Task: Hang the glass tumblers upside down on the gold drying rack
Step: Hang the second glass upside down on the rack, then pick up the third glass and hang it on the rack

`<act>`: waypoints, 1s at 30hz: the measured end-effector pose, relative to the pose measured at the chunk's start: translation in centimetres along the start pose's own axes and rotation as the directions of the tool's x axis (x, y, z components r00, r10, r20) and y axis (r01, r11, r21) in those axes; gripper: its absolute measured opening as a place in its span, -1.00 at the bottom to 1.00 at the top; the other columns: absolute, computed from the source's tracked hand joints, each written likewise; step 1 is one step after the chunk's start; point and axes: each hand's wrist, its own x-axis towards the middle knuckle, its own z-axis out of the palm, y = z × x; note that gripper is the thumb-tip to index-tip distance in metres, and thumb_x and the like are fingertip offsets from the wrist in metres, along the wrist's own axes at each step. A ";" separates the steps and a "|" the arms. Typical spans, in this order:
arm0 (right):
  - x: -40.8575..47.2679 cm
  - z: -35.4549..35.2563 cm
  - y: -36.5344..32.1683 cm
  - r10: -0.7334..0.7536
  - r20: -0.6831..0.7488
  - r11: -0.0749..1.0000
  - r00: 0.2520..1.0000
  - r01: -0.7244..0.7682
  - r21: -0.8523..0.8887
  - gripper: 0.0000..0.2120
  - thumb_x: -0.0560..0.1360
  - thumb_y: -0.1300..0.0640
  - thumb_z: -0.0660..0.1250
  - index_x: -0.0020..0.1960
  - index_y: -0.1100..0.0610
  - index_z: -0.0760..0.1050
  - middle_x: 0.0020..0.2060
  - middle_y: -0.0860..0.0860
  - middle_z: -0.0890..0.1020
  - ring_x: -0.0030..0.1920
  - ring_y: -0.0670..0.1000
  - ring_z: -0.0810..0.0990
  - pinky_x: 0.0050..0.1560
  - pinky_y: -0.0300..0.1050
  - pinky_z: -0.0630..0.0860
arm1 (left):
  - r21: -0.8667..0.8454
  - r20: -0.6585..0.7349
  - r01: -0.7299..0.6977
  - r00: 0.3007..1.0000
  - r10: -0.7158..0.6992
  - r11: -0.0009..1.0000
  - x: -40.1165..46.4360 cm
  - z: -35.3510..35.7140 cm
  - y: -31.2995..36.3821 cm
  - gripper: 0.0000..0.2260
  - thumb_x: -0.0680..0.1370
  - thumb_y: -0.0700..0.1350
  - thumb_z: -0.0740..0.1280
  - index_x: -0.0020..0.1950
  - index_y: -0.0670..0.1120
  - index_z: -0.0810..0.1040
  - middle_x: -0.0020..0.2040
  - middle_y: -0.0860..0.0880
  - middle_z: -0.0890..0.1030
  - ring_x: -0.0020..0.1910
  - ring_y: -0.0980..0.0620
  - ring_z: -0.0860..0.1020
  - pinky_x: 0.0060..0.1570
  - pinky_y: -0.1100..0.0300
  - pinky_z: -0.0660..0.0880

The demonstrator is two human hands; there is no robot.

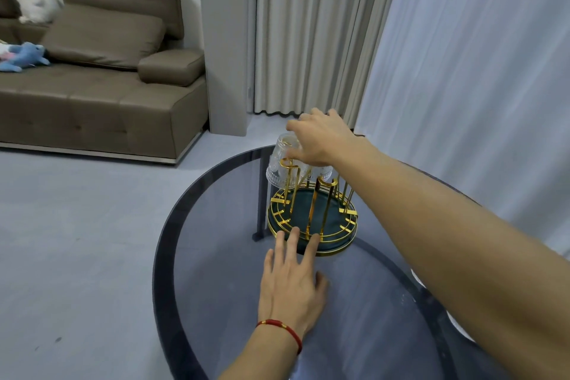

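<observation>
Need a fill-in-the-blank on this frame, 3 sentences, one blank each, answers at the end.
1. The glass tumbler on the gold drying rack hangs upside ____.
2. The left hand wears a ____ string bracelet.
3. The right hand touches the ____.

Answers: down; red; tumbler
</observation>
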 end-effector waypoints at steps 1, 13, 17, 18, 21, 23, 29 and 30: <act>-0.9 -0.1 0.0 0.016 -0.050 0.999 0.999 -0.013 0.049 -0.47 0.60 -0.21 0.24 0.45 0.07 0.43 0.35 0.11 0.57 0.38 0.17 0.46 0.34 0.21 0.39 | 0.010 0.004 0.000 1.000 0.000 1.000 0.0 0.0 0.0 -0.41 0.55 0.09 0.12 0.57 0.16 0.05 0.63 -0.08 0.05 0.59 -0.15 -0.11 0.53 -0.12 0.03; -23.1 1.8 -1.4 0.364 -0.347 0.828 0.864 -0.129 0.546 -0.70 0.47 0.16 0.34 0.20 0.11 0.59 0.11 0.01 0.66 0.14 0.09 0.58 0.18 -0.01 0.42 | -0.087 0.003 -0.032 0.999 0.032 0.996 -0.9 -2.3 2.7 -0.42 0.59 0.15 0.21 0.59 0.09 0.16 0.63 -0.12 0.05 0.58 -0.09 0.02 0.47 -0.10 0.21; -30.5 3.5 -1.3 0.500 -0.332 0.775 0.800 -0.243 0.583 -0.70 0.42 0.15 0.32 0.15 0.07 0.60 0.07 -0.04 0.66 0.10 0.05 0.58 0.15 -0.05 0.38 | -0.370 -0.106 -0.133 0.989 0.101 0.920 -2.2 -4.5 5.1 -0.52 0.57 0.04 0.32 0.49 0.05 0.38 0.53 -0.06 0.30 0.50 -0.02 0.21 0.43 0.02 0.24; -32.1 3.9 -1.0 0.534 -0.337 0.763 0.775 -0.270 0.588 -0.70 0.41 0.15 0.32 0.13 0.07 0.60 0.06 -0.04 0.65 0.10 0.06 0.57 0.17 -0.02 0.40 | -0.396 -0.128 -0.151 0.986 0.108 0.906 -2.7 -4.9 5.7 -0.55 0.57 0.02 0.32 0.46 0.03 0.41 0.48 -0.06 0.37 0.47 -0.02 0.27 0.43 0.03 0.25; -35.7 4.7 0.5 0.634 -0.331 0.724 0.699 -0.386 0.571 -0.69 0.38 0.15 0.35 0.12 0.09 0.61 0.05 0.01 0.62 0.13 0.13 0.55 0.21 0.10 0.43 | -0.427 -0.140 -0.170 0.983 0.120 0.888 -4.3 -5.5 8.0 -0.59 0.55 -0.04 0.34 0.40 -0.05 0.46 0.31 -0.03 0.51 0.34 0.00 0.39 0.36 0.06 0.33; -37.3 4.9 1.7 0.722 -0.281 0.659 0.633 -0.503 0.559 -0.64 0.38 0.06 0.39 0.16 0.09 0.60 0.11 0.05 0.59 0.21 0.17 0.52 0.28 0.16 0.39 | -0.442 -0.094 -0.138 0.990 0.107 0.886 -5.2 -5.6 9.9 -0.58 0.55 -0.06 0.36 0.40 -0.06 0.46 0.31 -0.03 0.51 0.32 0.02 0.39 0.32 0.13 0.32; -39.5 6.2 4.5 0.871 0.040 0.424 0.489 -0.792 0.439 -0.04 0.32 -0.22 0.53 0.57 0.13 0.26 0.55 0.25 0.26 0.55 0.28 0.21 0.52 0.25 0.13 | -0.538 -0.068 -0.145 0.989 0.128 0.831 -6.9 -5.8 13.8 -0.61 0.53 -0.11 0.37 0.36 -0.06 0.49 0.26 0.01 0.53 0.29 0.03 0.43 0.29 -0.01 0.43; -39.8 6.6 5.1 0.885 0.103 0.343 0.454 -0.785 0.516 0.05 0.31 -0.20 0.56 0.61 0.13 0.14 0.58 0.25 0.20 0.57 0.29 0.18 0.55 0.24 0.13 | -0.551 -0.065 -0.136 0.991 0.120 0.823 -7.1 -5.8 14.2 -0.62 0.53 -0.12 0.37 0.35 -0.05 0.50 0.25 0.01 0.54 0.26 0.04 0.44 0.26 -0.05 0.46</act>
